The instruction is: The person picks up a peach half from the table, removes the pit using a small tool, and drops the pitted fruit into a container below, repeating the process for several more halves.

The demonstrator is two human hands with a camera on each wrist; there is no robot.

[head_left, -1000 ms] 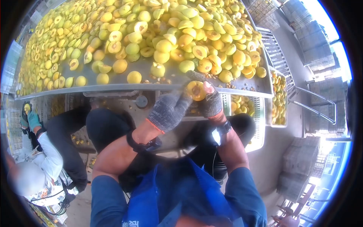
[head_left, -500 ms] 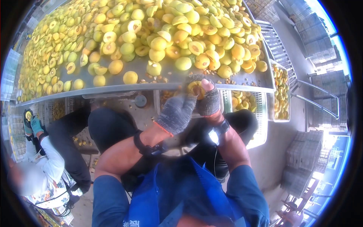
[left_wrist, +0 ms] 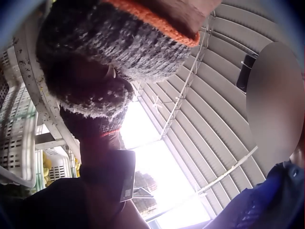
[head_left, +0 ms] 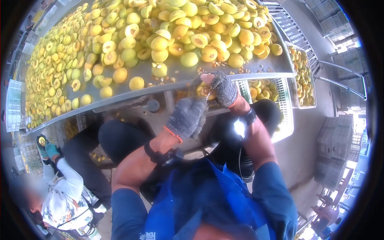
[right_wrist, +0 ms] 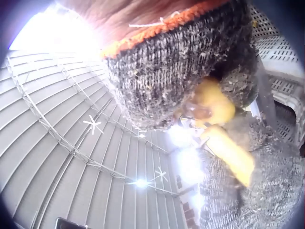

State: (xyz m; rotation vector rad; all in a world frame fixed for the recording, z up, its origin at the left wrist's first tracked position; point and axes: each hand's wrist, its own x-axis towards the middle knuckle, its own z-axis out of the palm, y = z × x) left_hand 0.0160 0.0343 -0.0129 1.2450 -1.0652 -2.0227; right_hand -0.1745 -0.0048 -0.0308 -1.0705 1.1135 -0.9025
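Note:
In the head view my gloved right hand [head_left: 225,89] holds a yellow peach half [head_left: 204,91] at the front edge of the metal table; the bare thumb tip shows above it. The fruit's brown pit area faces the other hand in the right wrist view, where the peach half [right_wrist: 214,102] sits under the right fingers. My gloved left hand [head_left: 186,118] is curled close beside the fruit, around a slim yellow handle-like piece [right_wrist: 231,157]. A thin shiny line runs from that hand to the fruit. The left wrist view shows mostly the left glove [left_wrist: 119,43], hiding the fruit.
Whole and halved peaches [head_left: 160,44] heap across the metal table [head_left: 116,96], with small bits near its raised edge. White crates [head_left: 286,104] of fruit stand below and right. Another person's gloved hands [head_left: 49,149] hold fruit at far left. A metal-tube rail [head_left: 348,68] lies right.
The head view has shifted, so the table appears higher and tilted. My hands stay together at the table edge; the left hand has drawn slightly down from the fruit, and the right has turned over it.

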